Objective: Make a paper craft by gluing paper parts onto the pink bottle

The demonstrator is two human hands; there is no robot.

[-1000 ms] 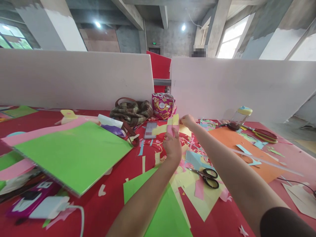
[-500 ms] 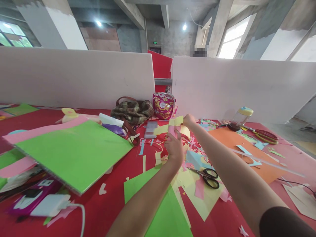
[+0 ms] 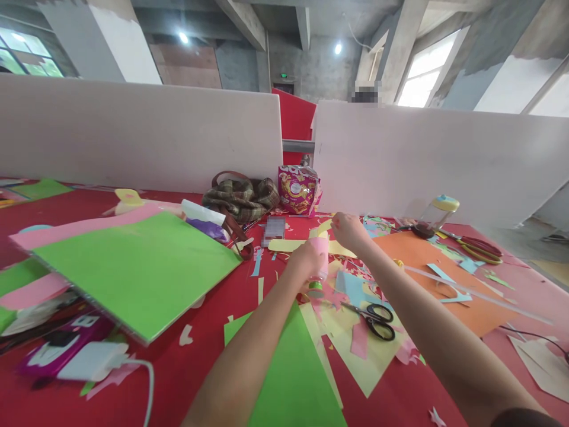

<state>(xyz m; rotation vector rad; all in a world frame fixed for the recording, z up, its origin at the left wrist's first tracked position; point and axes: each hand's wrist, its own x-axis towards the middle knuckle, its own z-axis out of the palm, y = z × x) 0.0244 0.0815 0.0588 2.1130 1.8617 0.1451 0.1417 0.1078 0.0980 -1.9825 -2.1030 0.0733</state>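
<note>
My left hand (image 3: pixel 307 260) is closed around a small bottle wrapped in pink paper (image 3: pixel 323 246). The bottle tilts so that its clear end with a green cap (image 3: pixel 316 287) points down toward me. My right hand (image 3: pixel 349 232) is pinched at the top of the bottle, on a yellow paper strip (image 3: pixel 326 227); its fingertips are partly hidden. Another yellow paper strip (image 3: pixel 284 245) lies flat on the table behind my hands. Black-handled scissors (image 3: pixel 377 320) rest on pale yellow sheets, nearer me and to the right of the bottle.
A green sheet stack (image 3: pixel 137 273) covers the left side, near a white charger (image 3: pixel 91 360). Another green sheet (image 3: pixel 293 379) lies under my left forearm. Orange paper (image 3: pixel 413 267), a clear jar (image 3: pixel 435 216) and red-handled shears (image 3: pixel 482 249) are at right. A plaid bag (image 3: pixel 242 196) and snack pouch (image 3: pixel 297 190) stand behind.
The bottle has been tipped so its green-capped end shows toward me. My left hand has turned over it and come nearer. The yellow strip at its top has swung from flat to slanting.
</note>
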